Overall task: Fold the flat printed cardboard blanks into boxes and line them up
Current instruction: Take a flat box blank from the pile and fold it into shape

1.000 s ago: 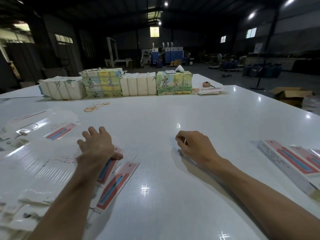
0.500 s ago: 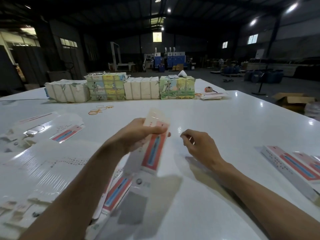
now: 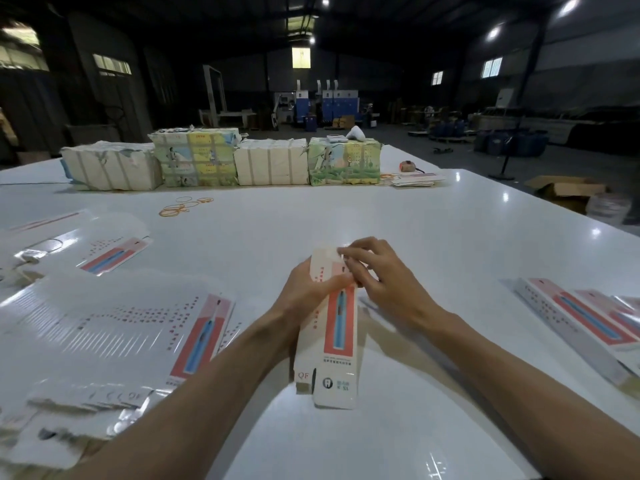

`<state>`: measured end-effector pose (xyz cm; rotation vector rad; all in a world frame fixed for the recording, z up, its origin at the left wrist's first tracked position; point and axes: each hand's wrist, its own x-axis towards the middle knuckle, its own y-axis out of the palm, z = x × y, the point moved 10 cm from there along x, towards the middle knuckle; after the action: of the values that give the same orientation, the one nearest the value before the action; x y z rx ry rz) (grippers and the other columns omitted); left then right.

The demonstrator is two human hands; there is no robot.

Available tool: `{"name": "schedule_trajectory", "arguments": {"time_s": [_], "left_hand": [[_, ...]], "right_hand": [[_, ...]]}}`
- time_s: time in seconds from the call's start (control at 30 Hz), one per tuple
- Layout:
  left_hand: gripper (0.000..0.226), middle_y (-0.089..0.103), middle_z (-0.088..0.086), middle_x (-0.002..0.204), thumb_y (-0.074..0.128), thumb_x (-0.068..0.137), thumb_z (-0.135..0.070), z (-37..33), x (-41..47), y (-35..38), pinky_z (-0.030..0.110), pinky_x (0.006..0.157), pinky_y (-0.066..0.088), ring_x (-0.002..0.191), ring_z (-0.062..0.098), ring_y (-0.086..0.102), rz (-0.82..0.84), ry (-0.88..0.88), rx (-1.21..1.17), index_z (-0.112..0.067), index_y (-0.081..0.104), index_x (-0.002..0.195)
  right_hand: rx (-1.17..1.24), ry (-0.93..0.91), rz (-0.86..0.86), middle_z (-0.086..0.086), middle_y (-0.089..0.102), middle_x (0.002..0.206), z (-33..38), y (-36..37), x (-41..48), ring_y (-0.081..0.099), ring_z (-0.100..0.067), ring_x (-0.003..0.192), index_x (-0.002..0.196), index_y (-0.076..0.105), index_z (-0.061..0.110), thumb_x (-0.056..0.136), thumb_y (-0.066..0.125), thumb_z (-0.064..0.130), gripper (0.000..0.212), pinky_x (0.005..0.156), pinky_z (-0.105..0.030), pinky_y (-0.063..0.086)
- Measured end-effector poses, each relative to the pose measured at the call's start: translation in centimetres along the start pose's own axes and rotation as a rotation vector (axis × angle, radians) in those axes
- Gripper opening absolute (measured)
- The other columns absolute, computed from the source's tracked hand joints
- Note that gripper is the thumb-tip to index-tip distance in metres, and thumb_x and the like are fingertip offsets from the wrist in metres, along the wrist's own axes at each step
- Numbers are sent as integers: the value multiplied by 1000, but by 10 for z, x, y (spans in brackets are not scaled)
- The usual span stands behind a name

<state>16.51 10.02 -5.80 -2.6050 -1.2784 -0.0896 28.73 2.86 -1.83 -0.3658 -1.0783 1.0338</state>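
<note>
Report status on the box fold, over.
Left grip holds printed cardboard box upper body. Right grip pinches its top flap, untucked. Flat blanks left, folded boxes right, neither in the way.

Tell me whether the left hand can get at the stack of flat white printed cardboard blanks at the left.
Probably yes, once freed: the left hand grips the half-folded white-and-red carton, but the stack of flat blanks lies uncovered close beside it, nothing between.

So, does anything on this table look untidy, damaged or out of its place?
Yes, small things. The paper wrap of the leftmost bundle at the far edge is torn on top. Some rubber bands lie loose nearby. The pile of flat blanks on the left is fanned out, not squared.
</note>
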Motion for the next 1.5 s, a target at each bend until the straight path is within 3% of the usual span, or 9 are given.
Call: {"name": "schedule_trajectory", "arguments": {"time_s": [0.23, 0.4, 0.53, 0.7, 0.83, 1.03, 1.17, 1.37, 1.5], "left_hand": [[60, 76, -10, 91, 77, 80, -41, -2, 2, 11, 21, 65, 59, 84, 18, 79, 114, 39, -59, -55, 43, 128], [90, 72, 1, 104, 79, 80, -30, -5, 2, 19, 24, 69, 60, 92, 20, 79, 163, 70, -59, -45, 26, 152], [95, 68, 1, 118, 79, 81, -31, -5, 2, 19, 26, 71, 61, 95, 21, 78, 163, 61, -92, -50, 21, 153], [79, 74, -8, 104, 82, 80, -38, 2, 1, 21, 28, 71, 62, 96, 22, 78, 199, -22, -106, -55, 31, 138], [60, 75, 9, 120, 75, 92, -33, 0, -10, 39, 38, 81, 63, 108, 36, 75, 393, -82, -275, -30, 44, 144], [67, 73, 12, 98, 61, 94, -53, -14, -25, 60, 36, 74, 62, 79, 24, 73, 474, -191, -426, 0, 53, 133], [60, 67, 11, 91, 57, 91, -56, -20, -27, 61, 37, 75, 59, 74, 23, 69, 505, -205, -412, -3, 53, 117], [57, 70, 10, 88, 49, 94, -62, -22, -25, 63, 34, 71, 61, 71, 21, 71, 567, -202, -427, -6, 58, 105], [61, 70, 8, 87, 61, 88, -66, -21, -23, 67, 34, 70, 62, 72, 21, 72, 613, -193, -460, -7, 59, 104]], "right_hand": [[-59, -44, -24, 10, 60, 134, 1, -9, 2, 53, -9, 125, 130, 74, 25, 104, 62, 36, 31, 96, -41, 58], [-14, -33, -31, 6, 63, 135, 2, -6, 3, 53, -7, 123, 128, 76, 25, 101, 67, 35, 31, 98, -33, 53], [131, 24, -32, 13, 62, 128, -2, -7, 5, 58, -11, 117, 116, 80, 19, 98, 73, 28, 21, 95, -33, 57], [371, 153, -24, 22, 55, 128, -9, -7, 8, 60, -8, 119, 95, 77, 26, 96, 76, 27, 2, 98, -30, 56], [528, 249, -32, 28, 61, 125, -16, -11, 8, 63, 4, 108, 88, 82, 24, 93, 79, 26, 6, 92, -22, 52], [849, 336, -38, 15, 68, 132, -24, -22, 5, 61, -18, 128, 84, 82, 9, 75, 86, 29, 22, 111, -47, 50], [877, 323, 8, 13, 70, 130, -15, -19, 5, 61, -22, 128, 82, 82, 11, 77, 84, 28, 19, 117, -53, 43], [891, 317, 34, 5, 66, 136, -6, -21, 4, 59, -20, 130, 93, 80, -2, 77, 81, 28, 34, 121, -53, 38], [897, 304, 50, -3, 63, 139, -2, -21, 3, 58, -24, 131, 101, 74, -12, 80, 78, 23, 41, 120, -51, 39]]}}
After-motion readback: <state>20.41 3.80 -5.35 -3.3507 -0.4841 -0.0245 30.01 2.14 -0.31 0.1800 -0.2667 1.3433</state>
